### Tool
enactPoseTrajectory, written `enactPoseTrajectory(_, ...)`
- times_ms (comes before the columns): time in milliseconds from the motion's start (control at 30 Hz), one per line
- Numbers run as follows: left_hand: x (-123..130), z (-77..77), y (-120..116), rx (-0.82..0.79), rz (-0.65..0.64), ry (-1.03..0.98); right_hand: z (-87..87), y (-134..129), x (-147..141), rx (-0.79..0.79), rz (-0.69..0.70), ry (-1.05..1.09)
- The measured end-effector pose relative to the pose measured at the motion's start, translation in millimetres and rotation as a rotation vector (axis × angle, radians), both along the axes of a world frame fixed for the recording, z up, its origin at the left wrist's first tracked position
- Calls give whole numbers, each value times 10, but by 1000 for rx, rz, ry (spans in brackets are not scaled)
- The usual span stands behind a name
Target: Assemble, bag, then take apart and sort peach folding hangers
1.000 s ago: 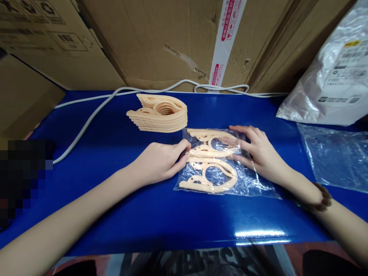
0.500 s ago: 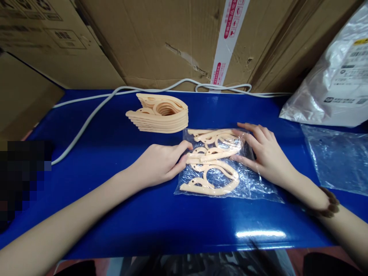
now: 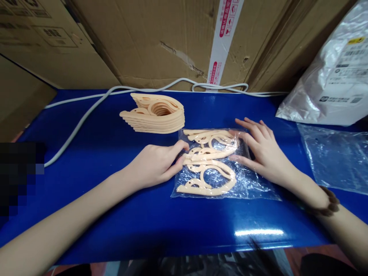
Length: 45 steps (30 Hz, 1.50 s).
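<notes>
A clear plastic bag [image 3: 253, 188] lies flat on the blue table with cream folding hangers [image 3: 214, 189] inside it. My left hand [image 3: 159, 163] pinches the bag's left edge between thumb and forefinger, beside the hanger ends. Over the bag's right side, my right hand [image 3: 260, 147] is open with its fingers spread; its thumb and a fingertip seem to rest on the plastic, while the upper fingers reach past the bag's top edge. Behind and left of the bag stands a neat stack of matching cream hangers [image 3: 156, 120].
A white cable [image 3: 86, 115] runs along the back of the blue table [image 3: 138, 222]. Cardboard boxes [image 3: 138, 42] rise behind it. At the right are a white labelled parcel bag [image 3: 324, 92] and a clear plastic sheet or bag [image 3: 339, 161].
The whole view has shifted slightly, so things sit a little further left. The fingers of my right hand are spread slightly more; my left hand keeps its pinch on the bag.
</notes>
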<state>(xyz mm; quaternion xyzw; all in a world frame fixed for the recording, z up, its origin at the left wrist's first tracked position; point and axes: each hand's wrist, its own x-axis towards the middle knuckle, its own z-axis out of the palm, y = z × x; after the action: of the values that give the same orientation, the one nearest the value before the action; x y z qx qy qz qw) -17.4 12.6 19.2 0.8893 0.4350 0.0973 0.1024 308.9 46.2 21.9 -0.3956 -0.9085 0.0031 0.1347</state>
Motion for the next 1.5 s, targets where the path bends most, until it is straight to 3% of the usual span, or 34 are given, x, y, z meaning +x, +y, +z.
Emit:
enactPoseTrajectory(200,5,4,1,-8,5,11,7,86,178,-7,-20,-26)
enactPoseTrajectory(667,-46,-3,12,-15,-73,-39,-75,78,46,-33,1,25)
enactPoseTrajectory(1500,-1,-57,8,166,-15,49,-78,66,24,-2,35,86)
